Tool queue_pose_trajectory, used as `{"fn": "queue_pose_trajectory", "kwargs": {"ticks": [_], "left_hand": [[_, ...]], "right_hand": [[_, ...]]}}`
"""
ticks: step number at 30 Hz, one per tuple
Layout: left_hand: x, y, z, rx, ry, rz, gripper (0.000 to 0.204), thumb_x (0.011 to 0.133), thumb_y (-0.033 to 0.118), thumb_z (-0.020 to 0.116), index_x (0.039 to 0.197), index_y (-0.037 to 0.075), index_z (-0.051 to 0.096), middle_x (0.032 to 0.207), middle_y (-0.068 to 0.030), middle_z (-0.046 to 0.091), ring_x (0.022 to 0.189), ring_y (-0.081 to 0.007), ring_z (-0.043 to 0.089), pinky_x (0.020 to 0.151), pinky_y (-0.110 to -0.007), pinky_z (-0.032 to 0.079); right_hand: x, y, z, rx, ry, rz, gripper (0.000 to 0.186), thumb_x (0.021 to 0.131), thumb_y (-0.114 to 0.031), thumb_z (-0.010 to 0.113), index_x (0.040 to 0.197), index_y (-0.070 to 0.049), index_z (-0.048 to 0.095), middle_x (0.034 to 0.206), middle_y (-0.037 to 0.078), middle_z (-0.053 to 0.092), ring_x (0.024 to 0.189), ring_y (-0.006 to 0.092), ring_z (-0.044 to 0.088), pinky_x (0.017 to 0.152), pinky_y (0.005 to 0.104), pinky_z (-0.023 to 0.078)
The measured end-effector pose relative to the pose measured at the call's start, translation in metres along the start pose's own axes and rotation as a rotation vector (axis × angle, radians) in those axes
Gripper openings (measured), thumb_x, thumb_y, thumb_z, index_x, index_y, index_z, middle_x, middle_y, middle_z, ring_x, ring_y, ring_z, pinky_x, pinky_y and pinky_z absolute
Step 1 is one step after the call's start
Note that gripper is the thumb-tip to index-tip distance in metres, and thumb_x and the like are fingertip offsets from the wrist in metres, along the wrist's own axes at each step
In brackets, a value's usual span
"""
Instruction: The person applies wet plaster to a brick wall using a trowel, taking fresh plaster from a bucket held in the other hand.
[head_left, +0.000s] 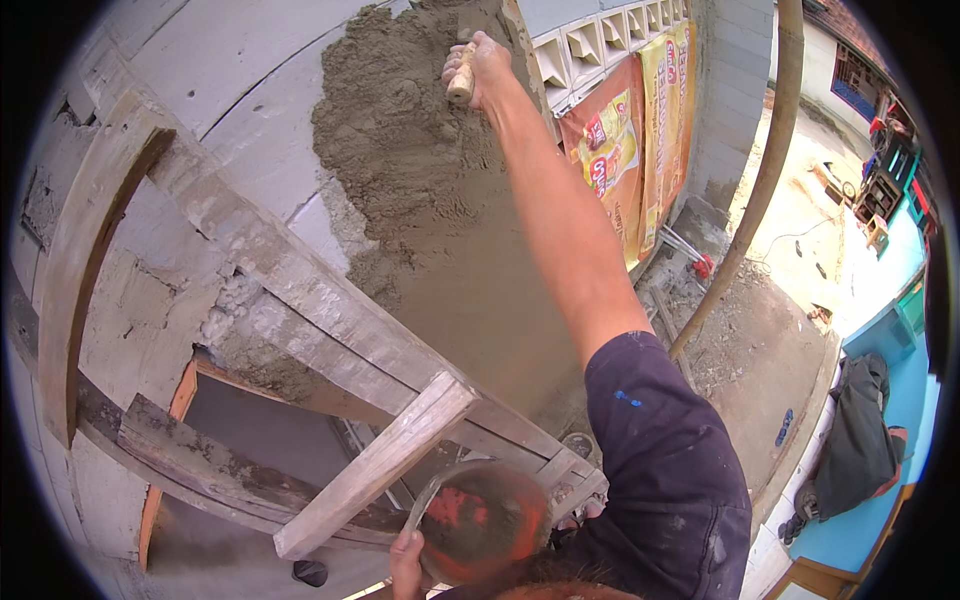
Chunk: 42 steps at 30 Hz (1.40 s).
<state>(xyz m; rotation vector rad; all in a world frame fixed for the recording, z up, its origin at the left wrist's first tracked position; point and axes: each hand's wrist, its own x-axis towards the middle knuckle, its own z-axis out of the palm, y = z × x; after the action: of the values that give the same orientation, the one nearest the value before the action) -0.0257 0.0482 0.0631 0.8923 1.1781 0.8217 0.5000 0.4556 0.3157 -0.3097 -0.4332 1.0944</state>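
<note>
My right hand (486,66) is stretched up to the wall, its fingers wrapped round the pale, mortar-smeared handle of a trowel (461,90). The trowel's blade is mostly lost against the grey mortar. Wet mortar (385,130) covers the wall around it, rough and lumpy on the left and smoother lower down. At the lower edge, my left hand (407,566) grips the rim of a round bucket (480,525), dark and grey-stained with orange-red patches inside. Some of its fingers are hidden by the bucket.
Wooden scaffold beams (300,270) cross the wall below the mortar, with a short timber (380,465) jutting over them. A curved plank (100,260) stands at left. To the right are a slanting pole (765,190), a printed banner (665,130) and dark cloth (857,430) on a blue surface.
</note>
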Motion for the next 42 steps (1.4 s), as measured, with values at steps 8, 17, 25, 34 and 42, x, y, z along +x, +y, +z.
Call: {"fn": "queue_pose_trajectory", "kwargs": {"ticks": [8,17,25,34,42], "left_hand": [[-0.001,-0.005,0.013,-0.107,0.001,0.029,0.037,0.100,0.011,0.055,0.134,-0.003,0.056,0.111,-0.0054,0.067,0.100,-0.0137,0.063,0.090,-0.028,0.050],[0.001,-0.007,-0.004,-0.192,-0.055,0.073,0.044,0.100,0.009,0.052,0.141,-0.005,0.048,0.135,-0.0127,0.058,0.123,-0.0199,0.054,0.107,-0.034,0.041],[0.012,-0.018,0.005,-0.125,-0.068,0.164,0.040,0.101,0.011,0.051,0.137,-0.005,0.053,0.129,-0.0107,0.063,0.118,-0.0180,0.059,0.102,-0.032,0.045],[0.003,-0.016,0.000,-0.163,-0.071,0.144,0.043,0.099,0.012,0.054,0.140,-0.004,0.051,0.142,-0.0129,0.054,0.136,-0.0210,0.043,0.115,-0.035,0.028],[-0.001,0.001,0.006,-0.041,-0.064,0.194,0.043,0.101,0.017,0.055,0.140,0.000,0.053,0.148,-0.0096,0.048,0.138,-0.0196,0.040,0.116,-0.035,0.025]], "right_hand": [[-0.282,0.000,-0.130,-0.587,0.058,0.188,0.042,0.101,-0.039,0.037,0.094,-0.002,0.055,0.059,0.004,0.050,0.042,0.0136,0.045,0.041,0.0284,0.040],[-0.497,-0.062,-0.115,-1.233,-0.548,0.871,0.036,0.090,-0.035,0.069,0.105,-0.002,0.064,0.075,0.010,0.062,0.070,0.0222,0.064,0.062,0.0393,0.046],[-0.526,0.089,-0.084,-2.259,-1.133,0.472,0.033,0.081,-0.023,0.068,0.099,0.004,0.064,0.086,0.023,0.068,0.087,0.0319,0.071,0.069,0.0447,0.057],[-0.521,0.099,-0.071,-2.206,-1.402,0.371,0.034,0.087,-0.014,0.057,0.112,0.011,0.056,0.092,0.020,0.069,0.080,0.0325,0.072,0.065,0.0387,0.058],[-0.507,0.093,-0.030,-2.194,-1.448,0.640,0.027,0.086,-0.009,0.059,0.108,0.006,0.061,0.090,0.018,0.069,0.081,0.0330,0.071,0.072,0.0412,0.058]]}}
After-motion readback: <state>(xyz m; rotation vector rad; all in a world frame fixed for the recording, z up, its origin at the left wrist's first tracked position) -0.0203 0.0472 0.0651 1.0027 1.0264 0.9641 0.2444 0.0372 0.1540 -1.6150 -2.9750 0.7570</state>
